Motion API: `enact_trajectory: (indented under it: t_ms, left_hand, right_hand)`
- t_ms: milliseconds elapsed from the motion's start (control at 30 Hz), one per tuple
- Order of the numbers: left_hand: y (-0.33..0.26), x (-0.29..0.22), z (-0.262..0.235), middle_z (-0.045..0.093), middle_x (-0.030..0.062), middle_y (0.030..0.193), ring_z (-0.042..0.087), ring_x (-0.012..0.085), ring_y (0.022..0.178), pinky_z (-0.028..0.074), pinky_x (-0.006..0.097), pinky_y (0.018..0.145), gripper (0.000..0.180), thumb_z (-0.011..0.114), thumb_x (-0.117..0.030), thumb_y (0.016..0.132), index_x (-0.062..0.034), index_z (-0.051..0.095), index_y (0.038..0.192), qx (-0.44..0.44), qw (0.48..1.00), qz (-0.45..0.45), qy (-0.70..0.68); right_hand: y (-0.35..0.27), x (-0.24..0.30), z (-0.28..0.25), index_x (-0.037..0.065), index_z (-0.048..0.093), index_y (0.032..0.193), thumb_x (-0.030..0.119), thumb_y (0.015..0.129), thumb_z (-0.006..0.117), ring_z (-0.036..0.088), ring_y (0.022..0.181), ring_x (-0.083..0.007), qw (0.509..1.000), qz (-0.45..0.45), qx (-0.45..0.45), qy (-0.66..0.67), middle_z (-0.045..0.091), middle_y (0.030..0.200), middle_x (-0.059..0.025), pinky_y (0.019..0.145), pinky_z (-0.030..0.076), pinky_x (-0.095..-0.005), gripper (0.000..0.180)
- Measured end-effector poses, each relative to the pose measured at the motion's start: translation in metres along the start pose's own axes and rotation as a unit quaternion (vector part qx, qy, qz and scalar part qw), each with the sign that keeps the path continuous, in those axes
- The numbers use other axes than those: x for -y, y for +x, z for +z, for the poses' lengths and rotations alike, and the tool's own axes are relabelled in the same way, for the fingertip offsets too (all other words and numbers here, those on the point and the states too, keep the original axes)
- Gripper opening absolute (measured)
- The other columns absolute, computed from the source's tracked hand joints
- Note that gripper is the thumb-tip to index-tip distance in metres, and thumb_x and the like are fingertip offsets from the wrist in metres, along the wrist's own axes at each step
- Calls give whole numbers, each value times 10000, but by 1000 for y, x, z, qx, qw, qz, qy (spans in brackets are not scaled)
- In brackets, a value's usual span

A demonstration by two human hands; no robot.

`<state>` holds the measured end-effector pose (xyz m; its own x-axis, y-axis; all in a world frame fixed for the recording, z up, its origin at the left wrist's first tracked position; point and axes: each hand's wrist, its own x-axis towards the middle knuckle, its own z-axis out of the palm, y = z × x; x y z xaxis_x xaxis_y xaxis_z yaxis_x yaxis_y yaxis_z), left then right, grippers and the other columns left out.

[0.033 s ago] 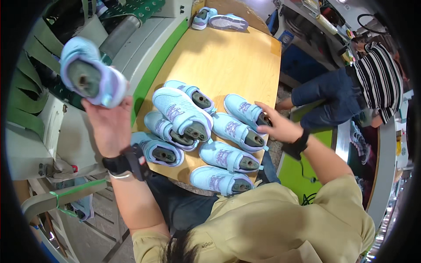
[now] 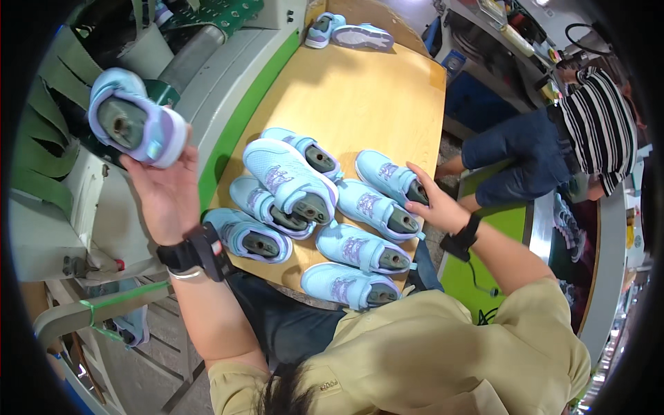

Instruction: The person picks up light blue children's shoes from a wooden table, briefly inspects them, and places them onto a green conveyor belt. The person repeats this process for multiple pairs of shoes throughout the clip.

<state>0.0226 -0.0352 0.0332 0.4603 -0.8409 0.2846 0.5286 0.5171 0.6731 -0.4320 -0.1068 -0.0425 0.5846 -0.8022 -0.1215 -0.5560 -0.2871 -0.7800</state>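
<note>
A light blue shoe [image 2: 138, 124] with lavender trim and a dark grey-green form inside is raised at the left, off the table. My left hand [image 2: 169, 194] is closed round its sole side, with the shoe's opening facing up. At the table's right edge, my right hand [image 2: 443, 206] grips the heel of another light blue shoe [image 2: 384, 171], thumb on one side and fingers on the other. Several matching shoes lie in two groups: one shoe [image 2: 283, 173] rests on top of others at the left, and more, including a strapped shoe [image 2: 360, 247], lie at the right.
The wooden table [image 2: 346, 90] carries two more shoes [image 2: 363, 36] at its far end. A machine with green hanging strips [image 2: 38, 152] and a pale frame borders the left. At the right, a person in a striped shirt [image 2: 596, 131] bends beside a green-topped surface [image 2: 456, 270].
My left hand has moved slightly down and left with the raised shoe. My right hand stays at the heel of its shoe, and the shoes on the table have not visibly moved.
</note>
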Motion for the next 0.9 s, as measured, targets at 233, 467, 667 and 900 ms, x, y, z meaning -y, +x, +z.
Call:
enact_trajectory:
  t_ms: [233,467,667,900]
  left_hand:
    - [16,-13,-23,366,218,1510,491,290,1293,463,370,1018,493,518,-208,1022,81,373,1395,-27,979,11,-201]
    - [3,-9,-14,458,129,1484,520,264,1278,424,422,1028,467,457,-272,1029,-15,444,1418,-50,971,26,-233]
    - [-7,-2,2,505,80,1428,526,281,1220,421,429,992,491,459,-341,1006,-119,440,1444,-103,967,31,-231]
    - [-23,4,-11,503,87,1389,550,245,1132,436,398,946,512,489,-341,991,-130,426,1453,-100,982,-18,-157]
  right_hand:
    - [45,42,-22,76,392,1461,102,922,663,529,1175,-167,974,93,-84,191,550,1276,-110,896,499,-284,604]
    - [216,210,-52,18,459,1379,178,935,652,578,1099,-163,939,-293,-159,86,570,1259,-93,906,490,-291,510]
    - [405,275,9,221,345,1496,218,891,672,635,1050,-361,936,-300,-162,-84,605,1213,-243,935,496,-414,688]
    - [328,262,19,95,244,1523,179,892,652,557,1175,-437,932,-288,0,-218,566,1299,-284,989,459,-457,756]
